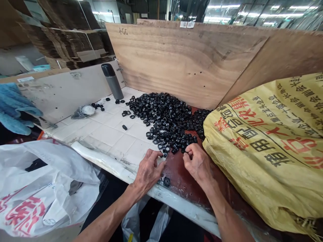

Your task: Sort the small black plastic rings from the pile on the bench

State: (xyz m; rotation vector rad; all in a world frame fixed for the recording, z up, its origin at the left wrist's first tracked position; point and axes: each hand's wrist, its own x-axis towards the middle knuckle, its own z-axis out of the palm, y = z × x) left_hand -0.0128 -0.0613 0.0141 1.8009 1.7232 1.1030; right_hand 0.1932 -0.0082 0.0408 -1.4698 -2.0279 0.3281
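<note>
A large heap of small black plastic rings [164, 112] lies on the worktable, spilling forward toward my hands. At the heap's front edge, my left hand [150, 168] has its thumb apart from its index finger, whose tip touches or nearly touches a black ring. To its right, my right hand [199, 164] is closed in a pinch, thumb and index finger at a black ring [184, 150] on the heap's edge; the fingers partly hide it. One separate round black piece [167, 182] lies between my wrists near the table's front edge.
A grey flask [112, 82] and a small plastic bag [83, 111] stand at the back left. A yellow printed sack [264, 144] bulges over the right side. Wooden boards [181, 60] wall the back. A white bag [50, 188] hangs at the left front, below blue gloves [17, 107].
</note>
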